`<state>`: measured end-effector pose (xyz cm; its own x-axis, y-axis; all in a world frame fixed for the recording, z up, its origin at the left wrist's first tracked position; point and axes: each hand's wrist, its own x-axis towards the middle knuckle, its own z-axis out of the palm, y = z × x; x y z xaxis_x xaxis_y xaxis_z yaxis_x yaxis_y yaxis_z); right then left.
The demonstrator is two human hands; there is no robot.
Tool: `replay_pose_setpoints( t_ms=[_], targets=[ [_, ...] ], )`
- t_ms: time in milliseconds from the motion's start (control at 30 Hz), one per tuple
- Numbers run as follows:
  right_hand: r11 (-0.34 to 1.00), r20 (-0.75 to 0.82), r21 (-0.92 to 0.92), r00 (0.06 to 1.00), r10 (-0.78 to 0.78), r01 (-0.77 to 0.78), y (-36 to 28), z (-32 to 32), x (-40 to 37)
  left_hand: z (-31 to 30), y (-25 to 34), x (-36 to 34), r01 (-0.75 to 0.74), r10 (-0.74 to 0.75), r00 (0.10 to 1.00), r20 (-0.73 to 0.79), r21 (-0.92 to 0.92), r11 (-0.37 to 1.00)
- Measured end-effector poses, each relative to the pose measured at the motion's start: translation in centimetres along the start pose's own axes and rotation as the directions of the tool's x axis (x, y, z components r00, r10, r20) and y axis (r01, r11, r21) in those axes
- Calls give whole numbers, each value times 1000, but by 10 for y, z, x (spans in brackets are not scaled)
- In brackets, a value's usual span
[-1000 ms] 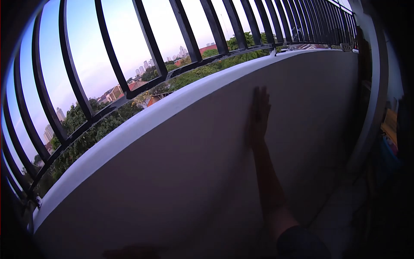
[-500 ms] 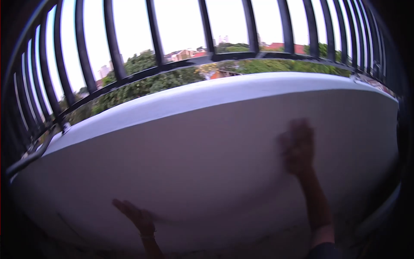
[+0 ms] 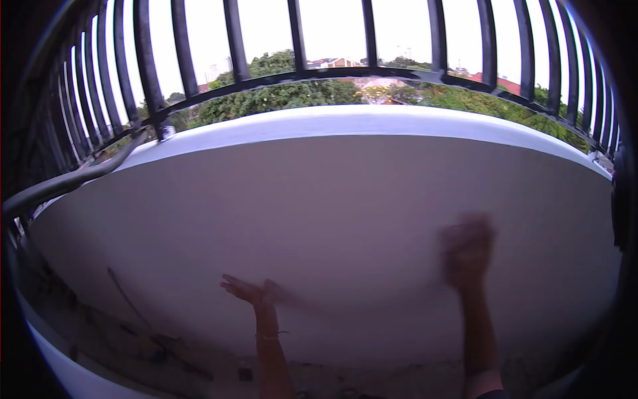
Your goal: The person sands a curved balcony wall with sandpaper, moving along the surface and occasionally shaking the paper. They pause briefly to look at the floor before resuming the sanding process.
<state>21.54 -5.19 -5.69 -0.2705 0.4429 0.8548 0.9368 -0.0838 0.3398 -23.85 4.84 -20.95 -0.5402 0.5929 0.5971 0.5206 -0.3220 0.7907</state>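
Observation:
My left hand [image 3: 249, 290] is raised low in front of the pale wall [image 3: 319, 199], fingers stretched out to the left and thumb apart. A thin bracelet [image 3: 271, 335] circles that wrist. To the right, my right hand [image 3: 468, 251] is up before the same wall, a compact shape smeared by motion with its fingers not distinct. A faint, dark, cord-like streak [image 3: 359, 311] sags in a curve between the two hands; I cannot tell whether it is a cord or a shadow.
Dark metal railing bars [image 3: 297, 40] stand above the wall's white ledge [image 3: 372, 122]. A grey curved pipe [image 3: 73, 181] reaches the ledge at left. A thin stick [image 3: 129, 299] leans low at left, near a small dark square [image 3: 245, 374]. Trees [image 3: 279, 96] and roofs lie beyond.
The view has turned left, so the railing and ledge sit further right. My left hand appears higher and further right; my right hand appears slightly lower and still blurred.

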Motion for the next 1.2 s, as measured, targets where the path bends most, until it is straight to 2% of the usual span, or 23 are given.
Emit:
replay_pose_setpoints(
  t_ms=[33,67,100,133,200,233,267,300,333,367,400,433,467,533,667,733,800,867,900,967,1033,1100,1200],
  targets=[
    [994,-185,-53,979,88,-99,26,-3,-1,-5,-28,14,47,-46,999,-24,29,998],
    [922,-284,271,893,350,-275,28,-5,23,-11,-38,28,147,-147,989,-7,-39,988],
    [743,-360,600,730,581,-296,30,-6,46,-20,-48,40,246,-245,969,28,-96,964],
    [807,-346,197,731,589,-557,28,-34,65,-32,-54,48,341,-332,940,83,-135,930],
    [780,-405,285,667,625,-558,-5,-45,122,-44,-26,44,375,-367,918,152,-26,927],
    [834,-401,277,731,552,-478,-30,-38,140,-46,-15,48,383,-380,908,179,18,924],
    [881,-399,268,787,470,-390,-62,-35,160,-42,-33,51,283,-294,945,143,93,955],
    [915,-302,182,865,402,-361,-103,-43,170,-32,-64,48,184,-205,972,114,168,968],
    [945,-199,107,925,325,-309,-144,-54,180,-31,-66,50,210,-234,965,118,184,960],
    [981,-104,102,979,173,-163,-162,-52,162,-34,-46,56,235,-262,957,122,200,951],
    [994,-6,110,1000,12,-11,-177,-47,140,-45,-27,62,376,-400,903,158,163,912],
    [996,-20,92,1000,9,-7,-175,-36,110,-55,-6,66,512,-529,824,201,135,848],
    [997,-32,74,999,8,-6,-158,-21,77,-58,-6,65,489,-508,836,208,139,861],
    [887,-61,199,898,436,-417,-109,4,26,-61,-12,68,435,-458,860,224,144,889],
    [686,-329,244,607,724,-686,-84,-36,124,-53,-38,69,352,-387,908,162,206,913],
    [794,-445,300,659,606,-528,-111,-34,178,-50,-58,66,234,-273,947,167,222,947],
    [940,-130,94,932,339,-329,-169,-48,205,-45,-61,63,220,-241,964,112,173,960],
    [985,-140,129,986,-92,110,-206,-55,189,-44,-72,62,174,-202,972,116,218,960],
    [936,-104,150,947,-305,318,-214,-53,171,-44,-85,65,129,-176,973,148,281,951],
    [957,30,171,970,-241,233,-178,-40,112,-40,-88,71,138,-182,973,142,273,952],
    [992,6,0,992,124,-124,-119,-28,69,-39,-75,65,266,-277,958,71,131,955],
    [869,-198,149,846,494,-473,-88,-43,99,-34,-73,61,236,-247,966,81,130,963],
    [806,-368,282,718,591,-520,-114,-53,187,-41,-86,62,199,-226,969,100,229,953]
  ],
)
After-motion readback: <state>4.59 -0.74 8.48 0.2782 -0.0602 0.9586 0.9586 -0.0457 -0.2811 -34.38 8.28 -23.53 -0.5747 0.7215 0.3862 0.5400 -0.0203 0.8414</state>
